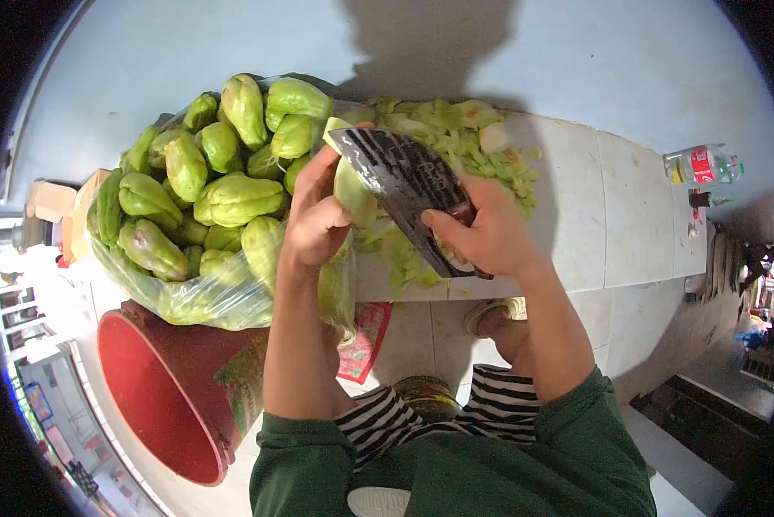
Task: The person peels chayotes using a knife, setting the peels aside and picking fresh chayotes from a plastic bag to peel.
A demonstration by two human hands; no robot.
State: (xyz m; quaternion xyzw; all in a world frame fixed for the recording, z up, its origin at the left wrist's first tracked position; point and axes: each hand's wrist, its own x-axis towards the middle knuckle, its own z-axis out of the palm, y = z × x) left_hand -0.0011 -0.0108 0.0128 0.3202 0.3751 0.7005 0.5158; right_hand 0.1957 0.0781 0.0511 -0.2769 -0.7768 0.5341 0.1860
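My left hand (315,222) is closed around a pale green, peeled-looking chayote (354,196), held up over the tiled ledge. In my right hand (495,228) is a broad dark cleaver (404,177), its blade slanting up to the left across the chayote. The blade covers part of the chayote, and whether its edge touches the flesh I cannot tell. Just left of my hands, a clear plastic bag (193,303) bulges with several unpeeled green chayotes (239,198). Green peelings (413,258) lie on the ledge under and behind the cleaver.
More peelings and pale pieces (456,121) are heaped against the wall. A plastic bottle with a red label (702,165) lies at the ledge's right end. Below the bag, a red bucket (150,388) lies tipped on its side. Cardboard boxes (55,202) stand far left.
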